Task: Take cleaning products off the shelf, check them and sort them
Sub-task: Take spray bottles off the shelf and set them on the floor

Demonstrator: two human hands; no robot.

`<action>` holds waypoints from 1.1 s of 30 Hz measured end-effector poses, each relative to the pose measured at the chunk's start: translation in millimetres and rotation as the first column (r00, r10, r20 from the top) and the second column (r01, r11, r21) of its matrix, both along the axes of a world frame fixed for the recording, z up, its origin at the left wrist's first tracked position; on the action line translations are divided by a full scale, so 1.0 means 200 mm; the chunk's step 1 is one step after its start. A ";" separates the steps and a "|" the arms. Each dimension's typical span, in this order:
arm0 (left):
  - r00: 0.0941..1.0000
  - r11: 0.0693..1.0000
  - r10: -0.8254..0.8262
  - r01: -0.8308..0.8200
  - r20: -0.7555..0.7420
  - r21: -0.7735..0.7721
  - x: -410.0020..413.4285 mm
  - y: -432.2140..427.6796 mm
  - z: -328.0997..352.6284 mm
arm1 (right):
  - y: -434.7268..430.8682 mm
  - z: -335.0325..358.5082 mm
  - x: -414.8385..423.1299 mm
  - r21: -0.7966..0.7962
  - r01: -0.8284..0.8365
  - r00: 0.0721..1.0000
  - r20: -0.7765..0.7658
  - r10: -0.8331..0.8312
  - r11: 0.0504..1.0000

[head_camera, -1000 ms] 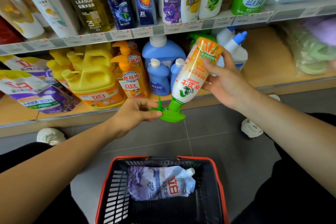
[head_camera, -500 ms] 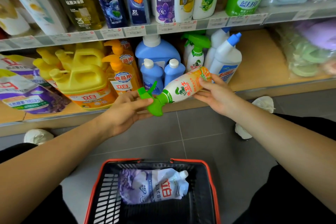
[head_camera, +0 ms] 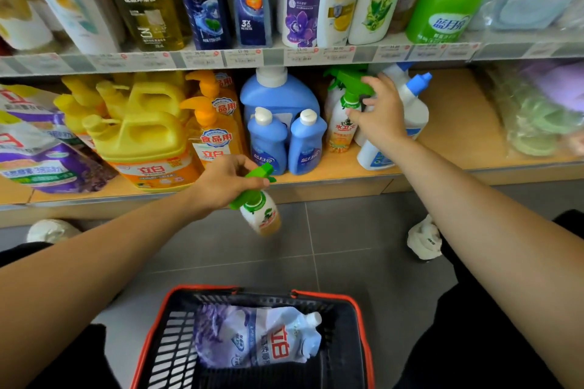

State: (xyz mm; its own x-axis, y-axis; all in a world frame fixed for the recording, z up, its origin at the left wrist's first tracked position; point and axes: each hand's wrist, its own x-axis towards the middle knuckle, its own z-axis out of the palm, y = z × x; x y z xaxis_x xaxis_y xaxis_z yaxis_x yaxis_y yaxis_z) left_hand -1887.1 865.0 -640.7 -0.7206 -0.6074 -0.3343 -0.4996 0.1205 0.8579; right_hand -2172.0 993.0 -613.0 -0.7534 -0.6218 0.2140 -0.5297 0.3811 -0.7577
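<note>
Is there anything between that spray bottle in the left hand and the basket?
Nothing visible: only air above bare floor separates the spray bottle from the basket. A refill pouch lies inside it.

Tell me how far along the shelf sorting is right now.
Done: one purple-and-white refill pouch lies in the red-rimmed basket.
In hand: the left hand grips a spray bottle by its green trigger head, short of the basket; the right hand reaches for a second spray bottle on the lower shelf, fingers spread.
Left: yellow jugs and blue bottles stand on that shelf.
</note>
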 end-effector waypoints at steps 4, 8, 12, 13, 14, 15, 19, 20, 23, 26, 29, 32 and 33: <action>0.986 0.994 -0.100 0.106 0.131 -0.038 -0.02 -0.05 -0.09 | -0.07 -0.05 -0.03 0.120 -0.067 0.996 0.064 0.059 0.991; 0.956 0.968 -0.173 0.210 0.237 -0.139 -0.02 -0.05 -0.19 | -0.07 -0.06 -0.03 0.135 0.015 0.994 -0.107 0.000 0.991; 0.926 0.939 -0.229 0.291 0.298 -0.182 -0.04 -0.06 -0.26 | -0.05 -0.06 0.02 0.229 0.103 0.965 -0.259 -0.042 0.968; 0.918 0.934 -0.237 0.305 0.317 -0.186 -0.03 -0.07 -0.27 | -0.04 -0.06 0.04 0.253 0.115 0.960 -0.277 -0.042 0.961; 0.912 0.929 -0.239 0.315 0.335 -0.195 -0.02 -0.08 -0.28 | -0.02 -0.06 0.04 0.263 0.118 0.956 -0.289 -0.038 0.958; 0.905 0.923 -0.239 0.324 0.352 -0.206 -0.01 -0.09 -0.30 | -0.01 -0.05 0.05 0.254 0.115 0.955 -0.295 -0.036 0.960; 0.882 0.899 -0.246 0.363 0.403 -0.245 0.03 -0.10 -0.33 | 0.06 0.01 0.06 0.163 0.129 0.972 -0.216 -0.092 0.978; 0.873 0.889 -0.260 0.384 0.413 -0.250 0.03 -0.09 -0.33 | 0.08 0.03 0.08 0.139 0.126 0.976 -0.196 -0.098 0.982; 0.874 0.901 -0.286 0.385 0.392 -0.201 0.04 -0.08 -0.28 | 0.11 0.13 0.17 0.074 0.067 0.984 -0.169 -0.054 0.995; 0.909 0.925 -0.279 0.341 0.309 -0.169 0.03 -0.06 -0.19 | 0.16 0.25 0.25 0.026 -0.017 0.995 -0.094 0.019 1.000; 0.939 0.922 -0.282 0.322 0.196 -0.215 0.01 0.00 -0.05 | 0.22 0.34 0.32 0.015 -0.147 0.989 0.024 0.146 0.989; 0.960 0.947 -0.279 0.277 0.007 -0.163 0.01 0.10 0.09 | 0.25 0.40 0.40 -0.041 -0.305 0.926 0.218 0.307 0.951; 0.951 0.945 -0.304 0.295 -0.047 -0.144 0.02 0.14 0.13 | 0.25 0.42 0.43 -0.084 -0.359 0.887 0.279 0.368 0.929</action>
